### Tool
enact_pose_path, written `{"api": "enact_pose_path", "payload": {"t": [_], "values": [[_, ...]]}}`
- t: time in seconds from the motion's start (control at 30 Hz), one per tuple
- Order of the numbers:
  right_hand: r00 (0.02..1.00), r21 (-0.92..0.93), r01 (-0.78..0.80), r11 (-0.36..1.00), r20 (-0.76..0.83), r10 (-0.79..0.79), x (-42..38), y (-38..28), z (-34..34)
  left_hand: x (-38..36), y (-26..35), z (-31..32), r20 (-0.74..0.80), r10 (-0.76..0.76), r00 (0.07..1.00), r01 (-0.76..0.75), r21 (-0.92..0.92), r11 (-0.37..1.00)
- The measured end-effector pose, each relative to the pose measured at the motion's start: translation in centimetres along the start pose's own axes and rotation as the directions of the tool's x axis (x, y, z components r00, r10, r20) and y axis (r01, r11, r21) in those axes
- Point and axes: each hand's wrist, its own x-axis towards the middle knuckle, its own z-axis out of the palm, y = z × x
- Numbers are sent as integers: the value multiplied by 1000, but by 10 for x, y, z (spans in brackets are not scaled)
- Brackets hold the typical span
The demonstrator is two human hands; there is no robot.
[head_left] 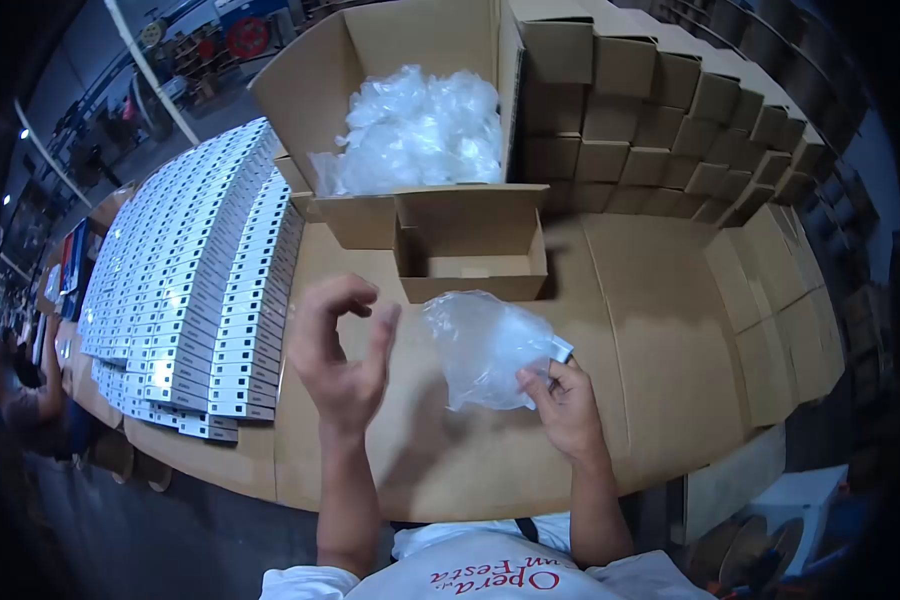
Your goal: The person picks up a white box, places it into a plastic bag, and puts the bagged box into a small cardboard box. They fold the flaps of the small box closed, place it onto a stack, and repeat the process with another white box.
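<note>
My right hand (pixel 567 402) pinches a clear plastic bag (pixel 485 350) by its right side, thumb on top. A small pale end of something boxy (pixel 562 348) shows at the bag's edge beside my fingers. Raised to the left of the bag, my left hand (pixel 342 345) is empty, its thumb and curled fingers held apart. Just beyond the bag, an open brown cardboard box (pixel 475 288) stands on the table with its flap folded out to the left; no contents show inside it.
A large open carton (pixel 305 85) full of clear plastic bags (pixel 420 130) stands at the back. Stacked white boxes (pixel 185 260) fill the left side, and brown boxes (pixel 610 120) are piled back right. Cardboard (pixel 670 350) covers the table. Another person (pixel 45 400) is at far left.
</note>
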Motion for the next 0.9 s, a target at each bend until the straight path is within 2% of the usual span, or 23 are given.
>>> {"api": "enact_pose_path", "payload": {"t": [0.03,0.1,0.2,0.3,0.33,0.43,0.47,0.57,0.6,0.73,0.83,0.87,0.9], "values": [[999,-30,32,999,-20,-33,-6,5,-1,-2,20,1,139,116,983,-146,229,962],[997,-142,63,988,-28,-67,-16,6,0,-7,41,16,277,147,949,-245,359,901],[997,-171,64,983,-27,-69,-25,8,5,-17,45,29,368,39,929,-206,425,881],[999,-197,33,980,17,-30,-32,2,1,-32,36,27,465,-108,879,-85,375,923],[999,-196,38,980,18,-36,-32,5,-1,-34,35,27,463,-77,883,-86,321,943],[999,-207,42,977,15,-40,-36,12,-6,-42,29,25,501,-246,830,182,174,968],[999,-213,43,976,3,-43,-37,11,-6,-43,31,25,511,-325,796,313,113,943],[998,-314,62,948,43,-51,-43,4,-9,-45,28,24,603,-325,728,273,180,945],[997,-332,60,941,58,-43,-44,-6,-8,-46,25,26,611,-265,746,200,174,964],[991,-383,98,919,117,-58,-48,-2,-9,-44,22,34,621,-235,748,197,130,972],[986,-452,112,885,160,-43,-49,-14,-11,-41,24,36,623,-294,725,363,17,931],[990,-464,98,880,135,-39,-49,-12,-12,-44,23,39,566,-280,776,378,-62,924],[993,-475,83,876,110,-34,-48,-9,-14,-42,24,39,564,-328,758,421,-39,906]]}}
